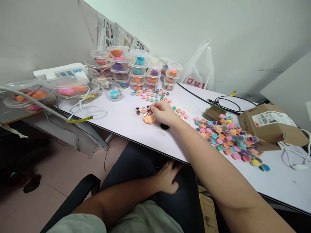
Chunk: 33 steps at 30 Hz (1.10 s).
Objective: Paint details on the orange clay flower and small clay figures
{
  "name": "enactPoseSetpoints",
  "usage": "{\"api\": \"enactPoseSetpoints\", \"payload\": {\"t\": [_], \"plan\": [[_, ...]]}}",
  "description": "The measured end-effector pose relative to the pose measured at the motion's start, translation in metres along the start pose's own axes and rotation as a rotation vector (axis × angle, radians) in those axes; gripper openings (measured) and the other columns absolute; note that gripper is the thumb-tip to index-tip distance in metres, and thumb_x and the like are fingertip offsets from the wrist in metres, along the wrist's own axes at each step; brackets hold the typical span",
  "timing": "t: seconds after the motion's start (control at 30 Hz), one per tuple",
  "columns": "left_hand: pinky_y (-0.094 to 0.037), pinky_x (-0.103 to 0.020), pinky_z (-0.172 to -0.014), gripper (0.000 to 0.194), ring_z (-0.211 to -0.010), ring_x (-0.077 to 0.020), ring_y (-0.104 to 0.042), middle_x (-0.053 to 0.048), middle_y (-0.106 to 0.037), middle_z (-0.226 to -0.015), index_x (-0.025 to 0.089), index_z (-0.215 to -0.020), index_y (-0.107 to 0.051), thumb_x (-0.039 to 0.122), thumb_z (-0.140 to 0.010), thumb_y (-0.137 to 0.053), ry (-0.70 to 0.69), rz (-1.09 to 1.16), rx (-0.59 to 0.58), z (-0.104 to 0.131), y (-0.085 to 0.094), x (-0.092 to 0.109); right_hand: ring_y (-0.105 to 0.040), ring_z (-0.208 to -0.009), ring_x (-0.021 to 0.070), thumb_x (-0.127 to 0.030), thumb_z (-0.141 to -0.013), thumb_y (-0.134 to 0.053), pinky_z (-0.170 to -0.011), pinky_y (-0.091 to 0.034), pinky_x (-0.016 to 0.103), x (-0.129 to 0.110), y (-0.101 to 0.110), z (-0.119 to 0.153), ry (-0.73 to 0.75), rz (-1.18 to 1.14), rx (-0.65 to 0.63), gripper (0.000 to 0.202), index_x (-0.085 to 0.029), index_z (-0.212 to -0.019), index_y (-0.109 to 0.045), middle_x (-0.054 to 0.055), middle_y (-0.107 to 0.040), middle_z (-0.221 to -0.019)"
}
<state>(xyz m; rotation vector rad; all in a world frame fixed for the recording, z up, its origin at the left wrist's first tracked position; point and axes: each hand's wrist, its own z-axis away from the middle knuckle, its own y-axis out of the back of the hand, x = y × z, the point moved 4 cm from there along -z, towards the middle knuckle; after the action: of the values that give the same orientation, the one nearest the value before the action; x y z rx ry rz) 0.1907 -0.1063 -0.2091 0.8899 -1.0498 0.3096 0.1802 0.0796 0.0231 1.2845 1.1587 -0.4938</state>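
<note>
Pinching is being done by the right hand (164, 111): a thin reddish stick (149, 112) is being held between thumb and fingers, tip being angled down at the scalloped orange piece (148, 120); whether it is being touched can't be told. Orange piece is being carried by the table (121, 118), close to the front edge, about mid-length. Dark round dish (165, 130) is being carried just beside it. Left hand (168, 178) is being rested on the lap (187, 202) below the front edge, fingers loosely spread. Heaped colored pots (223, 139) are being carried toward the right end, stacked clear containers (137, 71) along the back edge.
</note>
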Motion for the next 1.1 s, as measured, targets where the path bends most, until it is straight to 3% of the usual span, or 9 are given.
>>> {"api": "enactPoseSetpoints", "payload": {"t": [0.13, 0.3, 0.43, 0.57, 0.67, 0.73, 0.87, 0.97, 1.1], "plan": [[0.014, -0.077, -0.115, 0.077, -0.157, -0.0502, 0.0, -0.001, -0.026, -0.171, 0.041, -0.144, -0.058, 0.043, -0.068, -0.069, -0.381, -0.276, -0.092, 0.01, -0.02, 0.036, -0.067, -0.077, 0.0171, -0.014, -0.091, -0.051, -0.074, -0.05, 0.03, 0.0, 0.002, 0.001, -0.007, 0.121, 0.034, 0.018, -0.017, -0.084, -0.068, 0.005, -0.075, -0.081], [0.007, -0.069, -0.122, 0.061, -0.156, -0.0418, -0.018, -0.004, -0.033, -0.168, 0.04, -0.137, -0.065, 0.056, -0.078, -0.065, -0.227, -0.247, 0.057, 0.01, -0.016, 0.045, -0.067, -0.077, 0.0173, -0.015, -0.091, -0.051, -0.074, -0.049, 0.03, -0.001, 0.003, 0.001, -0.009, 0.146, 0.05, 0.019, -0.017, -0.085, -0.068, 0.004, -0.075, -0.081], [-0.011, -0.059, -0.126, 0.063, -0.152, -0.0399, -0.03, -0.012, -0.042, -0.162, 0.032, -0.145, -0.06, 0.06, -0.089, -0.052, 0.143, -0.242, 0.145, 0.006, 0.021, 0.036, -0.063, -0.066, 0.0159, -0.014, -0.089, -0.051, -0.066, -0.047, 0.03, 0.001, 0.005, 0.003, -0.01, 0.111, 0.053, 0.017, -0.018, -0.083, -0.067, 0.003, -0.075, -0.08], [-0.039, -0.066, -0.108, 0.048, -0.124, -0.0477, -0.059, -0.026, -0.07, -0.122, 0.012, -0.114, -0.079, 0.045, -0.089, -0.054, 0.401, -0.282, 0.09, 0.033, 0.075, 0.033, -0.062, -0.066, 0.0167, -0.016, -0.087, -0.054, -0.065, -0.047, 0.031, 0.004, 0.005, 0.003, 0.008, 0.097, 0.06, 0.016, -0.02, -0.081, -0.068, 0.003, -0.074, -0.076], [-0.057, -0.044, -0.08, 0.039, -0.083, -0.033, -0.073, -0.012, -0.076, -0.078, 0.02, -0.076, -0.081, 0.052, -0.084, -0.061, 0.329, -0.189, -0.1, 0.08, 0.113, 0.058, -0.063, -0.067, 0.0176, -0.017, -0.087, -0.054, -0.066, -0.047, 0.031, 0.003, 0.005, 0.002, 0.022, 0.128, 0.068, 0.015, -0.02, -0.082, -0.069, 0.004, -0.073, -0.075], [-0.057, -0.036, -0.079, 0.033, -0.085, -0.0257, -0.074, -0.005, -0.078, -0.086, 0.026, -0.09, -0.083, 0.048, -0.09, -0.058, 0.091, 0.038, -0.227, 0.111, 0.139, 0.092, -0.061, -0.065, 0.017, -0.017, -0.086, -0.054, -0.066, -0.046, 0.032, 0.002, 0.004, 0.002, 0.027, 0.144, 0.072, 0.015, -0.019, -0.081, -0.068, 0.004, -0.073, -0.074], [-0.058, -0.039, -0.091, 0.036, -0.106, -0.024, -0.072, -0.004, -0.077, -0.114, 0.033, -0.122, -0.073, 0.043, -0.089, -0.062, -0.083, 0.24, 0.327, 0.137, 0.214, 0.128, -0.064, -0.07, 0.0164, -0.019, -0.087, -0.053, -0.071, -0.049, 0.031, -0.002, 0.004, 0.004, 0.057, 0.032, 0.107, 0.015, -0.019, -0.08, -0.067, 0.002, -0.073, -0.076], [-0.055, -0.046, -0.1, 0.042, -0.114, -0.0277, -0.068, -0.009, -0.068, -0.128, 0.026, -0.121, -0.069, 0.043, -0.082, -0.068, 0.016, -0.04, 0.817, 0.125, 0.25, 0.12, -0.067, -0.076, 0.0166, -0.021, -0.089, -0.053, -0.077, -0.051, 0.031, -0.002, 0.004, 0.005, 0.087, -0.06, 0.144, 0.015, -0.018, -0.084, -0.067, 0.002, -0.073, -0.077], [-0.052, -0.049, -0.106, 0.071, -0.119, -0.0298, -0.065, -0.018, -0.053, -0.143, 0.017, -0.141, -0.049, 0.043, -0.079, -0.072, 0.136, -0.113, 0.946, 0.086, 0.255, 0.1, -0.068, -0.076, 0.0163, -0.017, -0.088, -0.052, -0.079, -0.053, 0.032, 0.003, 0.002, 0.003, 0.045, -0.074, 0.106, 0.016, -0.019, -0.082, -0.067, 0.002, -0.074, -0.077]]}}
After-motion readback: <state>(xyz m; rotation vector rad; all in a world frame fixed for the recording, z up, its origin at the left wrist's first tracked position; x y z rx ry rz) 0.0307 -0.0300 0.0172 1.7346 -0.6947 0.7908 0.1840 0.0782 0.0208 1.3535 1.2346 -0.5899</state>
